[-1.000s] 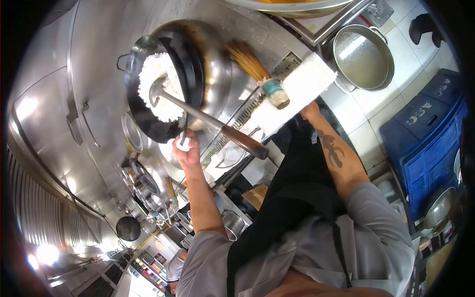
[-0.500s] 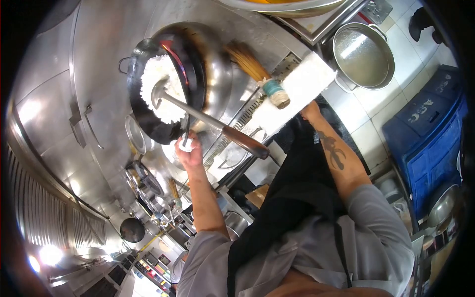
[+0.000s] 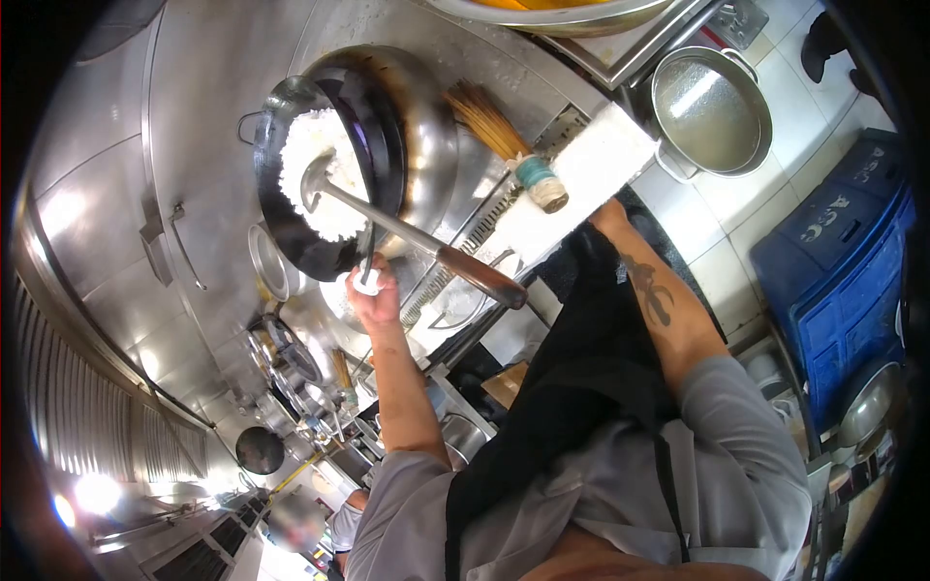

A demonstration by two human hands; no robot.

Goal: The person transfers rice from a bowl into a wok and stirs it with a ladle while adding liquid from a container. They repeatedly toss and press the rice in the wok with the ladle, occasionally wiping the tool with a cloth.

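Note:
My left hand (image 3: 375, 295) is closed around the handle of a dark wok (image 3: 291, 228), with a white cloth (image 3: 366, 281) bunched in the grip. The wok sits tilted against a larger round steel burner ring (image 3: 426, 145). White rice (image 3: 315, 145) is heaped inside it. A ladle (image 3: 407, 228) with a wooden handle lies across the wok, its bowl resting on the rice and no hand on it. My right hand (image 3: 608, 217) is by the front edge of the white counter strip (image 3: 605, 145); its fingers are mostly hidden.
A bamboo wok brush (image 3: 513, 160) with teal binding lies right of the burner. Beyond the counter stand a large pot of liquid (image 3: 712, 111) and blue crates (image 3: 833, 281). At lower left are pans (image 3: 291, 358) and another person (image 3: 344, 523).
The wok and ladle have shifted very slightly, and the orange glow along the wok's rim is gone. Another person has come into view at the lower left. My right hand stays put.

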